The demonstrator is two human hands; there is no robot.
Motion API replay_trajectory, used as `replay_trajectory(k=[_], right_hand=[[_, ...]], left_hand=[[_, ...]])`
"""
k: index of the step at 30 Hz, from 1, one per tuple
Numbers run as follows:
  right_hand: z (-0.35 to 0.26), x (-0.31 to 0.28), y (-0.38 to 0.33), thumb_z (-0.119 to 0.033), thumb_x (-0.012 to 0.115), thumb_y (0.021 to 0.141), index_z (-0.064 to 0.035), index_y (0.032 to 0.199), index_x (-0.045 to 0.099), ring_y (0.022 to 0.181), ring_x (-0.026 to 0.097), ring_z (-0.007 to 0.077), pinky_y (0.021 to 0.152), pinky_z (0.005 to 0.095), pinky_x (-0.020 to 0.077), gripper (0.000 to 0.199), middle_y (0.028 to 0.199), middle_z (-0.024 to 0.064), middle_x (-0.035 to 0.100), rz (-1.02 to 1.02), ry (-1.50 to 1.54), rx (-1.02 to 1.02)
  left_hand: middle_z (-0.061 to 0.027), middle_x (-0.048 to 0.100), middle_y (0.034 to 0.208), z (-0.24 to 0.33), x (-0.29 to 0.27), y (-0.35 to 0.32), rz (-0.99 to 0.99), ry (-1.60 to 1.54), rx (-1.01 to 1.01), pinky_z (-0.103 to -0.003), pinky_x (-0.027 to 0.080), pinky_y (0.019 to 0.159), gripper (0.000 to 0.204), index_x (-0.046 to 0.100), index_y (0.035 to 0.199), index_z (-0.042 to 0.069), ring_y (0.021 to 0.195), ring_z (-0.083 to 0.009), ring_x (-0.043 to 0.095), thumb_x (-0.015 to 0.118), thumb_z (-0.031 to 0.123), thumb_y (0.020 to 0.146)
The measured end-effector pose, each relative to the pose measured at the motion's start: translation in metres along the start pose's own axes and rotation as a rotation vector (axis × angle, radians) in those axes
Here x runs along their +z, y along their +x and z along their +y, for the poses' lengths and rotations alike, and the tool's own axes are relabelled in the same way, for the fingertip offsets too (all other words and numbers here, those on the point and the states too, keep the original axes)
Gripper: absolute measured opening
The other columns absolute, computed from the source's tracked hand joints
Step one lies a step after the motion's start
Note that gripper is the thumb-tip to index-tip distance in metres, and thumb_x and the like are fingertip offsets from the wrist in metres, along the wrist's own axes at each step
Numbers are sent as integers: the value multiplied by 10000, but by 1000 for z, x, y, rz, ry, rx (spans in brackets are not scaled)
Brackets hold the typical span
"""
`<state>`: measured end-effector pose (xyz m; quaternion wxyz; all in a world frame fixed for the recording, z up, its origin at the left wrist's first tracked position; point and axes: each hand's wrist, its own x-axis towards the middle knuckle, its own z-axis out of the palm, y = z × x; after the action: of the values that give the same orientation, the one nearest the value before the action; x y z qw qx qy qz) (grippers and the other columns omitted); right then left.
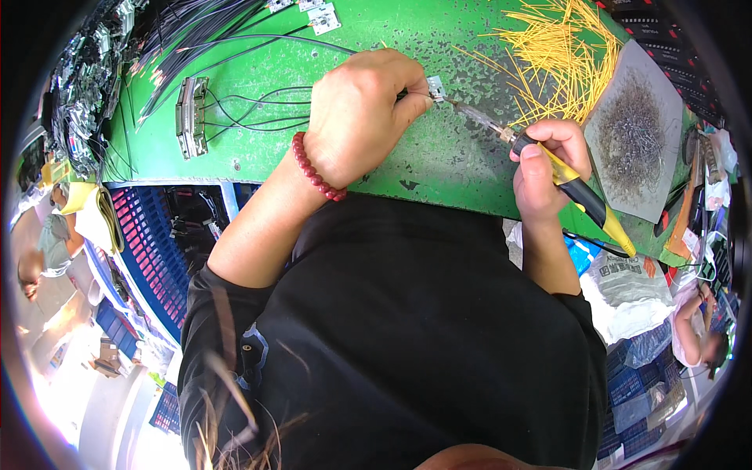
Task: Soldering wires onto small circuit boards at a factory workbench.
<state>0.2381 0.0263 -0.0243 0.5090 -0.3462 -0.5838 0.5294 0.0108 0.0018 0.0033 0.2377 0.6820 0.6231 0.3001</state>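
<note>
My right hand (552,166) is wrapped round the yellow and black handle of a soldering iron (583,193). The iron's metal tip points left, close to a small white circuit board (435,88) on the green workbench. My left hand (368,106), with a red bead bracelet at its wrist, pinches something dark beside that board, apparently the end of a black wire; its fingers partly hide it. Black wires (266,92) run from under this hand to a dark metal-and-plastic part (191,117) standing on the bench to the left.
Yellow wires (560,59) lie heaped at the far right, beside a grey sheet covered in dark solder bits (633,129). Black wires (207,35) and several white boards (323,19) lie at the far left. Dark parts (90,86) pile up on the left edge; a blue crate (149,251) stands below.
</note>
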Motion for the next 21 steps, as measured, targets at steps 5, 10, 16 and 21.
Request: replay_trajectory(k=[5, 10, 16, 21], right_hand=[[0, 3, 0, -54, 659, 810, 7, 904, 549, 613, 453, 37, 541, 195, 350, 157, 776, 16, 535, 3, -6, 13], [2, -1, 0, -46, 662, 828, 6, 941, 541, 622, 490, 54, 559, 205, 394, 174, 771, 33, 548, -3, -10, -64], [-5, 18, 10, -84, 653, 898, 30, 1222, 526, 661, 599, 78, 588, 207, 499, 366, 867, 134, 694, -89, -29, 96], [-4, 33, 17, 54, 683, 821, -56, 1135, 646, 675, 637, 73, 566, 194, 504, 334, 959, 87, 712, -166, -244, 78]], left_hand=[[-91, 668, 833, -1, 1, -1, -5, 14, 9, -366, 513, 838, 101, 621, 780, 18, 826, -289, 645, 708, 66, 760], [-92, 669, 837, 0, 0, -1, -2, 11, 4, -368, 512, 858, 98, 623, 782, 19, 830, -288, 647, 707, 66, 763], [-91, 670, 837, -1, 1, -1, 4, 23, 8, -372, 512, 861, 96, 625, 788, 22, 825, -290, 648, 707, 66, 763], [-87, 665, 829, -1, 2, -2, 21, 16, 16, -362, 515, 765, 95, 631, 793, 31, 821, -292, 643, 709, 69, 755]])
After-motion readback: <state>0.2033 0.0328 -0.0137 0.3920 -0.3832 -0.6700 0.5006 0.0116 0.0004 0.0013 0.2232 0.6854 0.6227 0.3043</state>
